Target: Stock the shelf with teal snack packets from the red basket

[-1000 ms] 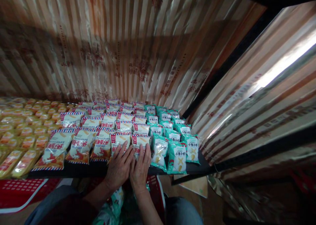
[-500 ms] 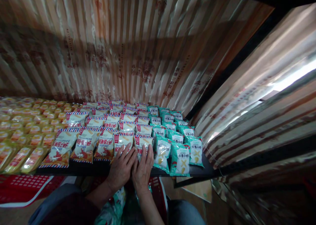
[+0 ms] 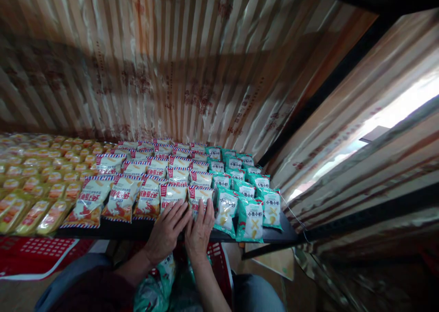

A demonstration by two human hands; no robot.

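A striped, glossy sheet (image 3: 164,60) fills the upper half of the view from 9 to 1 o'clock, and a second one slants down at 3 o'clock. The bright band of light on that second sheet lies lower and wider than it did a second ago.

Below centre a black shelf (image 3: 116,231) runs from 8 to 5 o'clock, covered in rows of snack packs. The yellow packets (image 3: 30,179) lie at 9 o'clock, the red-and-white packets (image 3: 137,175) in the middle and the teal packets (image 3: 240,184) at 4 o'clock of them. The whole shelf sits a little further right in view than before, so more of the yellow rows shows.

A red basket (image 3: 219,261) stands under the shelf edge at 6 o'clock, with a bag of packets (image 3: 157,284) in the person's lap just at 8 o'clock of it.

Both hands rest where they did a second ago, side by side and touching at the thumbs, at the front edge of the shelf. The left hand (image 3: 167,232) lies flat with its fingers straight and close together on a front-row red-and-white pack (image 3: 173,194). The right hand (image 3: 199,230) lies flat with its fingers slightly fanned on the neighbouring pack (image 3: 200,195), at 3 o'clock of the first. Neither hand pinches or lifts anything, and both packs lie where they were.
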